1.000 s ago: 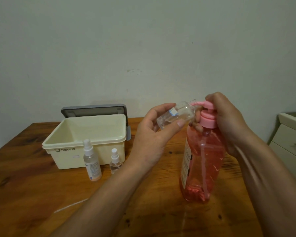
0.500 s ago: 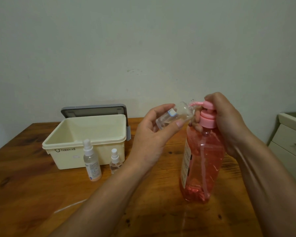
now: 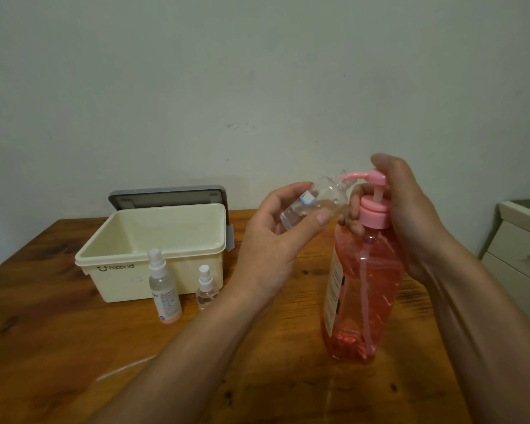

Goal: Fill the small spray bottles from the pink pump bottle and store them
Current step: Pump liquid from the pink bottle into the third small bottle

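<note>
A tall pink pump bottle (image 3: 363,286) stands upright on the wooden table (image 3: 43,347). My right hand (image 3: 410,215) wraps round its neck and pump head, which sits raised. My left hand (image 3: 276,237) pinches a small clear uncapped bottle (image 3: 315,203), tilted with its mouth against the pink spout. Two capped spray bottles stand in front of the cream box: a taller one (image 3: 163,289) and a shorter one (image 3: 206,289).
A cream storage box (image 3: 153,255) stands open at the back left, its grey lid (image 3: 166,195) leaning against the wall. A thin white tube (image 3: 126,367) lies on the table near my left forearm. A pale drawer cabinet (image 3: 520,258) stands at the right edge.
The pump head has risen from its pressed-down position. The small bottle stays at the spout and my hands have barely shifted.
</note>
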`<state>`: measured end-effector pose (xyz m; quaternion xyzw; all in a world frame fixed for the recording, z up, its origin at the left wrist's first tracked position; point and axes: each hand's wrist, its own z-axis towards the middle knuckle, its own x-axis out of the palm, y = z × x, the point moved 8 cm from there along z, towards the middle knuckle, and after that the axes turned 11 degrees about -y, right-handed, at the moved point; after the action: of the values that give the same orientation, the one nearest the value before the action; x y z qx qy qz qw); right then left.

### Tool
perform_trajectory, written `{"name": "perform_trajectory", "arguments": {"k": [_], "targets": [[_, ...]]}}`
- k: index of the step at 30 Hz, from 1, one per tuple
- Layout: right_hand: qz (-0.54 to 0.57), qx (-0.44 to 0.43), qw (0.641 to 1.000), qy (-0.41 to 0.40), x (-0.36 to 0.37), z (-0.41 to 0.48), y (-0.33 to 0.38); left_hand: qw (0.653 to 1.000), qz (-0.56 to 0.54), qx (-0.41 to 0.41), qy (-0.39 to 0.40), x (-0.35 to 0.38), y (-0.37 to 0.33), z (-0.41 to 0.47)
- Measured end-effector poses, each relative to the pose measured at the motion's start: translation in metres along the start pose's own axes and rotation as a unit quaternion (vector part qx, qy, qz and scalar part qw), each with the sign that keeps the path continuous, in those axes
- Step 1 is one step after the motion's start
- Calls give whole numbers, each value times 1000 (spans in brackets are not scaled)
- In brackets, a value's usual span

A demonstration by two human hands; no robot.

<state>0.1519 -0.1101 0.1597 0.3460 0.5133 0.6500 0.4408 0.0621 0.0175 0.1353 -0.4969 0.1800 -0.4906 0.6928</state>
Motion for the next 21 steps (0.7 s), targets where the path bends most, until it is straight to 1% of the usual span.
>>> {"name": "perform_trajectory", "arguments": {"k": [8, 21], "targets": [[-3, -12, 1000, 4, 1, 0, 2, 1000, -11, -3, 0, -1, 3, -1], [-8, -7, 1000, -3, 0, 0, 1, 1000, -13, 1, -1, 1, 2, 0]]}}
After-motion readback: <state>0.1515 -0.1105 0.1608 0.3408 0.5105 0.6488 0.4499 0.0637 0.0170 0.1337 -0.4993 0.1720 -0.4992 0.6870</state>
